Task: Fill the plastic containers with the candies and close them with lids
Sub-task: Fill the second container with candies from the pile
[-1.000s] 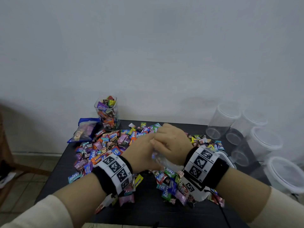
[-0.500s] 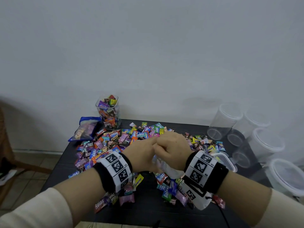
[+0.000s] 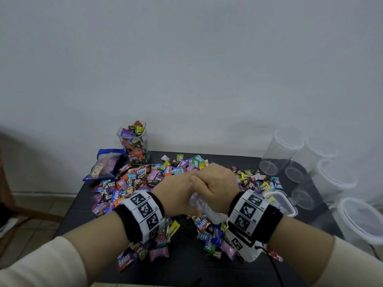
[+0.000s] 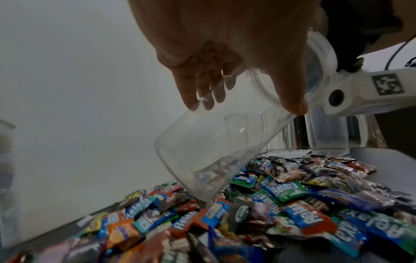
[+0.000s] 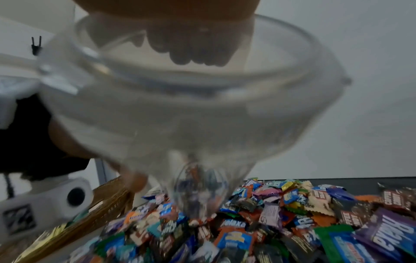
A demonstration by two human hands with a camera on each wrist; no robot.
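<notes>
A heap of wrapped candies [image 3: 157, 175] covers the black table [image 3: 186, 266]. Over its middle, both hands hold one clear plastic container [image 3: 204, 208], tilted, lid end toward me. The base [image 4: 202, 181] touches the candies [image 4: 292, 195]. My left hand [image 3: 176, 193] grips its side, thumb [image 4: 290, 96] near the white rim. My right hand [image 3: 217, 183] curls over the upper end, and its fingers [image 5: 198, 53] show through the plastic [image 5: 180, 110]. The container looks empty.
A filled square container [image 3: 134, 141] without a lid stands at the back left, beside a blue bag [image 3: 105, 164]. Several empty lidded containers [image 3: 331, 179] lie along the right edge. A square lid [image 3: 279, 201] lies near my right wrist. A wooden chair [image 3: 8, 199] stands left.
Both hands have sunk slightly toward me with the container between them. The grip looks the same and nothing else has moved.
</notes>
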